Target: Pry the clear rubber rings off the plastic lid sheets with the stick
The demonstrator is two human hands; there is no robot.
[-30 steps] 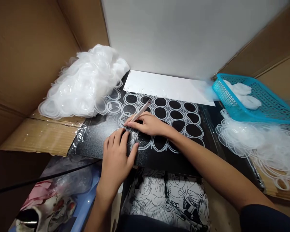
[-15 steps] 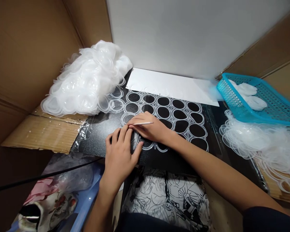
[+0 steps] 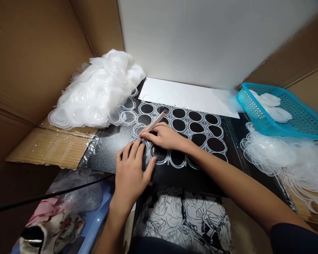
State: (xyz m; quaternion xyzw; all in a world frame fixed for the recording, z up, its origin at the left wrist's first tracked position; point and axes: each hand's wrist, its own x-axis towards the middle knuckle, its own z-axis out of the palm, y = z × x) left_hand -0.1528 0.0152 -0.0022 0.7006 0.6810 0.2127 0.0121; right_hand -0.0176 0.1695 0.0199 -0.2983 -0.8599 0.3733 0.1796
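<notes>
A clear sheet of joined plastic rings [image 3: 198, 130] lies on a black board [image 3: 108, 151]. My left hand [image 3: 131, 169] rests flat on the sheet's near left corner, fingers apart, pressing a ring down. My right hand [image 3: 165, 137] is closed in a pinch on a thin pale stick [image 3: 155, 123]. The stick's tip meets a ring just beyond my left fingertips.
A heap of loose clear rings [image 3: 98, 91] sits at the back left, another heap of rings [image 3: 288, 158] at the right. A turquoise basket [image 3: 294, 113] holds white pieces. A white paper sheet [image 3: 188, 97] lies behind the board. Cardboard walls [image 3: 29, 60] surround the spot. A black cable [image 3: 50, 194] runs at the lower left.
The stick in my right hand swung flat half a second ago and now points up and to the right again. My left hand stays on the sheet.
</notes>
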